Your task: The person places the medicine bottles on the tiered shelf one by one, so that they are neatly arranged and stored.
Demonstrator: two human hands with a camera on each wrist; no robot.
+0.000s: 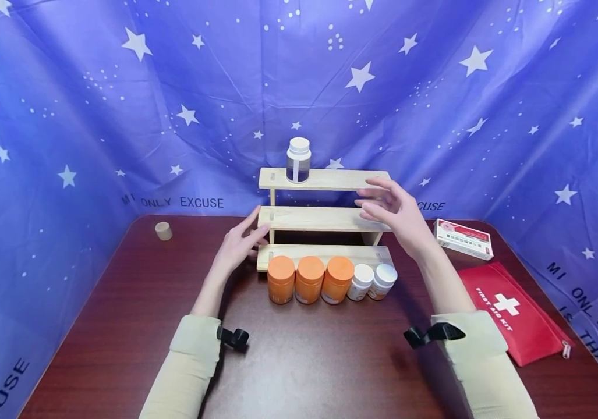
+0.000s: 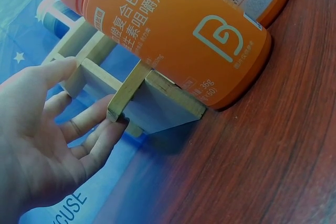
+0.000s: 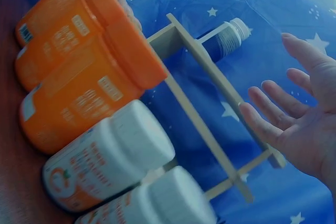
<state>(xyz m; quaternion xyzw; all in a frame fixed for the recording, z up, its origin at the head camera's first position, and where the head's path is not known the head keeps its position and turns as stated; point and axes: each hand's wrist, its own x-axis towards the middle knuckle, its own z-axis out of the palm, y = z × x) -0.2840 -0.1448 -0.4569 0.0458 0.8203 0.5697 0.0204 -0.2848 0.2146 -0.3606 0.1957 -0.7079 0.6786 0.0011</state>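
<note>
A three-tier wooden display rack [image 1: 325, 218] stands at the back of the table. My left hand [image 1: 238, 244] holds its left end, thumb against the middle shelf and fingertips at the board ends [image 2: 118, 103]. Relaxed and holding nothing, my right hand [image 1: 395, 215] hovers by the rack's right end, fingers spread in the right wrist view. A white-capped bottle with a dark label [image 1: 299, 160] sits on the top shelf's left part. Before the bottom shelf stand three orange jars [image 1: 309, 280] and, to their right, two small white bottles [image 1: 360, 282].
At right lie a red first aid kit pouch [image 1: 513, 317] and a red-and-white box [image 1: 463, 238]. A small beige cylinder [image 1: 163, 231] stands far left. Behind the table hangs a blue star-patterned cloth [image 1: 173, 87].
</note>
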